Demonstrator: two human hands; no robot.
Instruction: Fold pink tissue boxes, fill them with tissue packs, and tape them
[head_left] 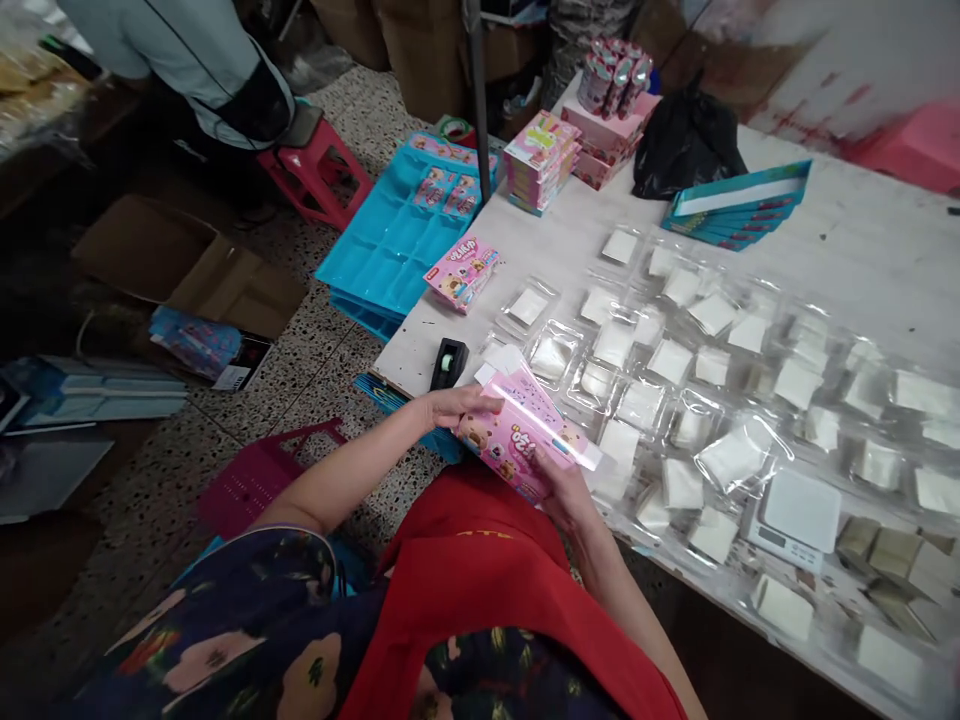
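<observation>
A pink printed cardboard box (pixel 499 450) with cartoon bears is held at waist height by the table's near edge. Its white end flaps stand open at the far end. My left hand (pixel 459 403) is closed on the box's left side, thumb on top. My right hand (pixel 559 484) grips its near right end. Just beyond my left hand a black tape dispenser (pixel 448 364) sits on the table corner, and another pink package (pixel 463 273) lies farther along that edge. Right of the box are several clear plastic trays (pixel 553 355) holding white packets.
A digital scale (pixel 799 510) stands among the trays on the white table (pixel 847 255). Boxes (pixel 543 158), a black bag (pixel 690 150) and blue cards (pixel 739 205) lie behind. Blue display trays (pixel 382 245) adjoin the left edge. Stools (pixel 319 165), an open carton (pixel 187 260) and another person (pixel 217 80) are left.
</observation>
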